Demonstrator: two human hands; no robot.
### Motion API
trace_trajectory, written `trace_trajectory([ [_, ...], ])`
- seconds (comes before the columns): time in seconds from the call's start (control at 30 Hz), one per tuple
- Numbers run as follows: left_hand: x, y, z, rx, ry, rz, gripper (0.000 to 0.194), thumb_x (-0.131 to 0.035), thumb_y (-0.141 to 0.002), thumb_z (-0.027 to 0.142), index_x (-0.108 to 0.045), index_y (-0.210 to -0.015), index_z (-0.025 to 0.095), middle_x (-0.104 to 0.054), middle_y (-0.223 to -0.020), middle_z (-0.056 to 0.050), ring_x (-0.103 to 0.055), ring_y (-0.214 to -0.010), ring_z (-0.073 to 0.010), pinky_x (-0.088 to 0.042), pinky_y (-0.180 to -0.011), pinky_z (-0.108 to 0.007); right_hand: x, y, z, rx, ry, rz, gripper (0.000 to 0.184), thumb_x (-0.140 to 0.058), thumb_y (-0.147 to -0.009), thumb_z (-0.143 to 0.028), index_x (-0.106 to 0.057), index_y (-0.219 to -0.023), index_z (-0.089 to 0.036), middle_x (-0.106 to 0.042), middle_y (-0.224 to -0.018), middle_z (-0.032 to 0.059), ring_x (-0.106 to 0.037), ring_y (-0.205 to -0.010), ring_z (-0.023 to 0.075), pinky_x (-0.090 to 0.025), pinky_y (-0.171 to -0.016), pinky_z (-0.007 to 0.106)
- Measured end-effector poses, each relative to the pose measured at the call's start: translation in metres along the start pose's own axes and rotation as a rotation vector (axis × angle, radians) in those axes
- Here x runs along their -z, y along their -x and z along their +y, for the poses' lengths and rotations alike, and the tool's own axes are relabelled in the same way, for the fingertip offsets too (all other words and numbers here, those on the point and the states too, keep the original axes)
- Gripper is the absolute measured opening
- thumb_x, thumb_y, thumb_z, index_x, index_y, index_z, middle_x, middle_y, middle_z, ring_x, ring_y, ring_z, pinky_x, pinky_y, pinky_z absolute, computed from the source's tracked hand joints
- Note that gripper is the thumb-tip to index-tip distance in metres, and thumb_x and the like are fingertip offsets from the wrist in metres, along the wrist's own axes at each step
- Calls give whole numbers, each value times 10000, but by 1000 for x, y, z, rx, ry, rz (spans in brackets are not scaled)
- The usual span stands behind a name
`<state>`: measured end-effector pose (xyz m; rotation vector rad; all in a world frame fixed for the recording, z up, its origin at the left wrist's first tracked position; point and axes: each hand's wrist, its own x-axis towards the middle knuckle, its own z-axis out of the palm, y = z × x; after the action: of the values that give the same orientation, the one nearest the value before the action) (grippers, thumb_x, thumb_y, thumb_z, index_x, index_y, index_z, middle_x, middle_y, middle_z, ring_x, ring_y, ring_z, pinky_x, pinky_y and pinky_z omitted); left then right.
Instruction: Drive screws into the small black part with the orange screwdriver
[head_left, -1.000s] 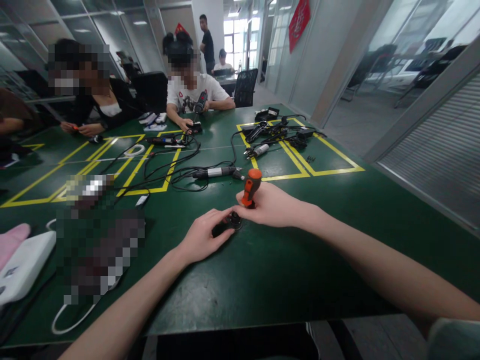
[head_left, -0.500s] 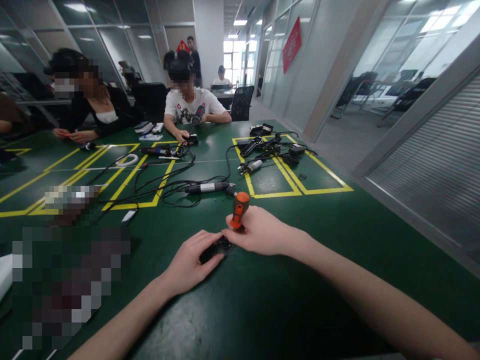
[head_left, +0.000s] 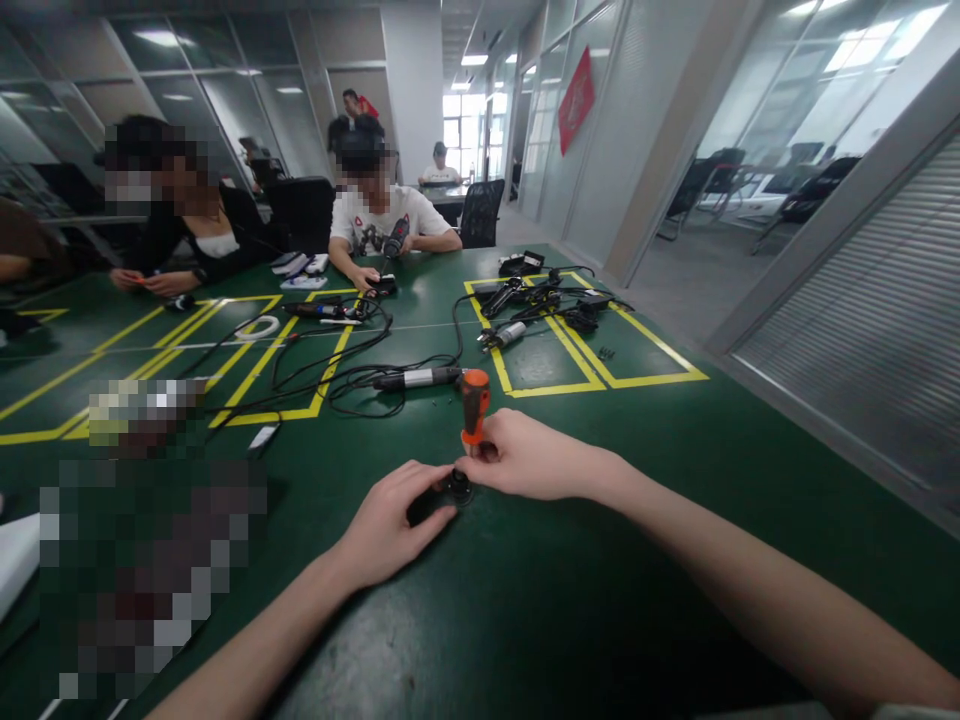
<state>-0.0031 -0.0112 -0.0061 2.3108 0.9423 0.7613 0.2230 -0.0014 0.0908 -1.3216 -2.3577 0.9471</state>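
My right hand [head_left: 517, 455] grips the lower part of a screwdriver [head_left: 475, 405] with an orange and dark grey handle that stands nearly upright. Its tip is hidden behind my fingers. Under the screwdriver, a small round black part [head_left: 458, 487] sits on the green table [head_left: 480, 600]. My left hand [head_left: 394, 520] curves around this part from the left, with forefinger and thumb on either side of it, steadying it against the tabletop.
Beyond my hands lies a corded pen-like electric tool [head_left: 420, 378] with black cable. Further right, tangled black cables and tools [head_left: 540, 300] lie within yellow tape [head_left: 652, 380]. Across the table a person [head_left: 390, 215] holds a power drill [head_left: 396, 238]. Blurred-out items [head_left: 165, 560] lie at my left.
The screwdriver has gone from leaning right to nearly upright, and my right fingers have shifted on it. The camera view has tilted upward. My left hand stays at the black part.
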Motion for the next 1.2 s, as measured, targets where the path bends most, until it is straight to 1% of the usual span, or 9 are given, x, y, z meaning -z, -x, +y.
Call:
trace_trajectory([
  [0.13, 1, -5, 0, 12, -24, 0, 236, -684, -941, 269, -711, -1161, 190, -737, -1013, -66, -687, -927, -215, -554, -846, -334, 0, 0, -5, -32, 85, 28, 361, -646, -899, -150, -436, -611, -204, -459, -601, -61, -419, -576, 107, -292, -590, 257],
  [0.3, 0, -7, -1, 10, -65, 18, 149, -699, -930, 275, -724, -1051, 192, -731, -974, -56, -678, -888, -212, -547, -815, -325, -5, -3, -6, -58, 268, 82, 446, -604, -991, -312, -459, -586, -198, -456, -601, -34, -381, -597, 125, -252, -615, 285],
  [0.37, -1, -8, -1, 10, -73, 25, 150, -719, -913, 277, -725, -1037, 193, -728, -960, -50, -676, -873, -210, -547, -804, -322, -6, -3, -6, -52, 295, 76, 430, -590, -1000, -315, -481, -601, -196, -476, -618, -24, -404, -613, 133, -254, -624, 286],
  [0.5, -2, -10, 1, 8, -66, 42, 187, -725, -901, 278, -730, -1073, 205, -730, -939, -40, -678, -850, -203, -550, -790, -312, -4, 0, -7, -10, 198, 16, 331, -605, -965, -215, -516, -647, -187, -522, -648, -23, -451, -610, 122, -292, -612, 259],
  [0.6, -2, -11, 4, 20, -55, 50, 191, -703, -913, 277, -730, -1088, 205, -733, -931, -41, -676, -831, -198, -547, -773, -305, -4, 2, -7, -9, 107, 4, 260, -631, -915, -158, -521, -681, -185, -532, -650, -34, -460, -589, 108, -308, -597, 240],
  [0.67, -2, -12, 5, 29, -50, 48, 172, -697, -914, 266, -731, -1071, 205, -729, -920, -39, -668, -816, -194, -543, -766, -302, -5, 1, -7, -9, 119, 11, 266, -643, -898, -169, -509, -669, -189, -523, -633, -39, -439, -572, 105, -290, -583, 246],
  [0.83, -3, -11, 4, 38, -40, 39, 149, -692, -916, 255, -730, -1050, 202, -725, -919, -42, -661, -821, -195, -535, -771, -305, -8, -2, -7, -32, 273, 37, 366, -629, -909, -247, -451, -592, -203, -451, -576, -40, -339, -543, 114, -225, -571, 287],
  [1.03, -4, -10, 1, 42, -29, 37, 213, -699, -910, 274, -722, -1107, 197, -734, -958, -54, -669, -853, -200, -542, -792, -316, -4, 2, -12, -58, 217, 8, 315, -622, -854, -194, -425, -610, -213, -471, -607, -37, -417, -582, 120, -282, -581, 262],
  [1.2, -4, -10, 1, 40, -25, 44, 215, -685, -920, 289, -717, -1112, 198, -733, -966, -54, -669, -856, -199, -546, -800, -320, -4, 3, -13, -98, 223, 24, 271, -656, -834, -248, -475, -635, -214, -522, -633, -29, -445, -599, 137, -291, -584, 269],
])
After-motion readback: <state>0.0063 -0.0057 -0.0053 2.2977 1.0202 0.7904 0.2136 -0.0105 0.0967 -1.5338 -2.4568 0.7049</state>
